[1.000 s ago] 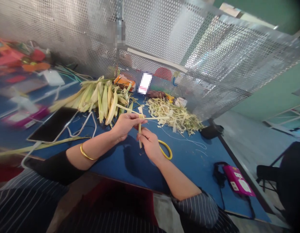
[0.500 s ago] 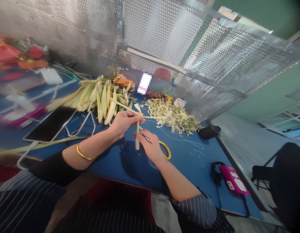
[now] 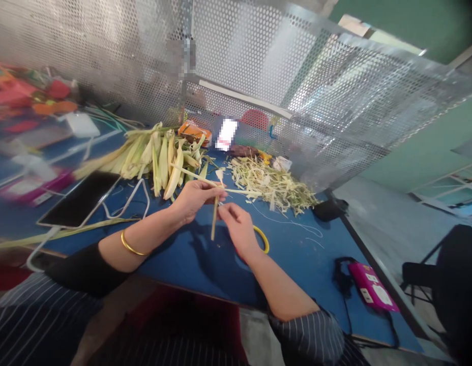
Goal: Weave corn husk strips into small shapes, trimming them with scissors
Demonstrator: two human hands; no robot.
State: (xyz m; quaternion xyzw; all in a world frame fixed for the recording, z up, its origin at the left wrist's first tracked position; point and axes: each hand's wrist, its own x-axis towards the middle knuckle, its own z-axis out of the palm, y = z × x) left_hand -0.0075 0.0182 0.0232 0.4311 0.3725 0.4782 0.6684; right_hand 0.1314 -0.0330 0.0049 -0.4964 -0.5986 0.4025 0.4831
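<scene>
My left hand (image 3: 198,199) pinches crossed strips of pale dried husk over the table's middle. One long husk strip (image 3: 194,176) runs sideways through the fingers, and a narrower husk piece (image 3: 214,221) hangs down below them. Close by on the right, my right hand (image 3: 239,229) is closed, its fingertips beside the hanging piece. A bit of metal shows at those fingertips, and a yellow loop handle (image 3: 263,240) sticks out behind the hand; they look like scissors, mostly hidden by the palm.
A bundle of husks (image 3: 154,152) lies behind my left hand, with a heap of husk shreds (image 3: 272,180) to its right. A dark-screened tablet (image 3: 81,198) with a white cable is at left. A magenta box (image 3: 373,287) sits at right. A perforated metal screen (image 3: 251,56) bounds the back.
The hanging husk piece has turned from its broad face to a narrow edge. My right fingertips have shifted slightly up and right, off its lower part. My left hand keeps its pinch.
</scene>
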